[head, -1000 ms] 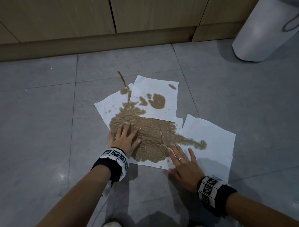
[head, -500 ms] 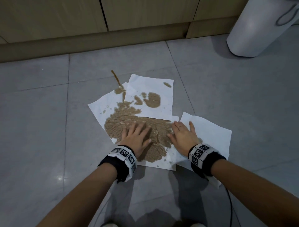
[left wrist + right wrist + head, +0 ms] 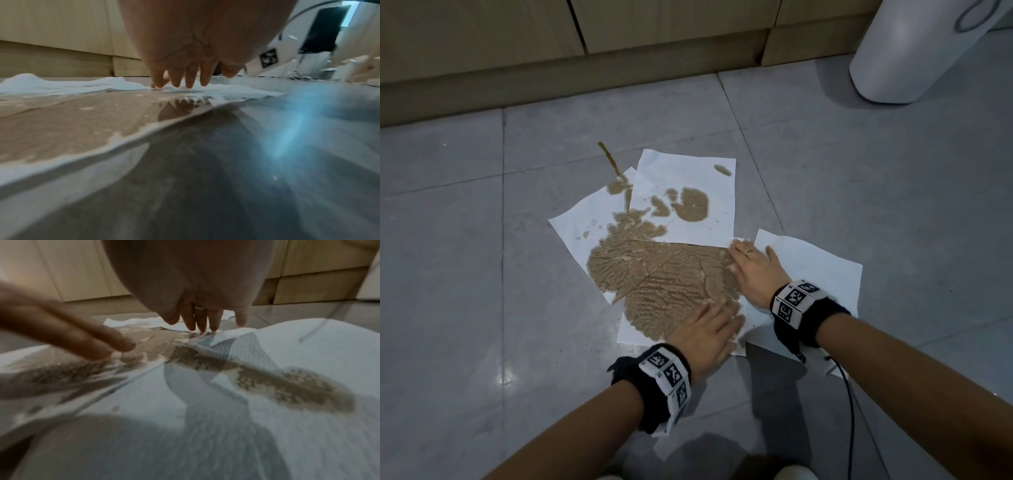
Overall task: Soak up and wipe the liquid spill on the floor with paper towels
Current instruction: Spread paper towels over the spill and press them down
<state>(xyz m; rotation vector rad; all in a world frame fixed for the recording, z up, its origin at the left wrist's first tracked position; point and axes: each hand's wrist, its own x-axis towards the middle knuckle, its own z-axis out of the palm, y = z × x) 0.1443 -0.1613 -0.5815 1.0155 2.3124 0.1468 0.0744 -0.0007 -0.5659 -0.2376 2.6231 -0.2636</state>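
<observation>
Grey floor tiles point(image 3: 482, 274) run up to a wooden cabinet base point(image 3: 585, 75), and the spill point(image 3: 654, 270) lies near their middle, mostly soaked brown into overlapping paper towels point(image 3: 688, 178). A thin brown streak point(image 3: 608, 159) on the cabinet side of the spill sits on bare tile, outside the towels. Right of the spill, a white bin point(image 3: 914, 51) is cut off by the frame edge, so its contents cannot be seen. The left hand point(image 3: 709, 332) lies flat, fingers straight, on the near edge of the spill's wet patch; a second ago it pressed farther left on the stain. The right hand point(image 3: 753, 270) lies flat, fingers straight, at the spill's right edge, on a whiter towel point(image 3: 822, 263) that has shifted toward the stain and now covers the brown tongue that showed earlier. Neither hand grips anything. Both wrist views are blurred; the left one shows fingertips point(image 3: 189, 82) touching paper, the right one shows fingertips point(image 3: 202, 327) on a wet crease.
</observation>
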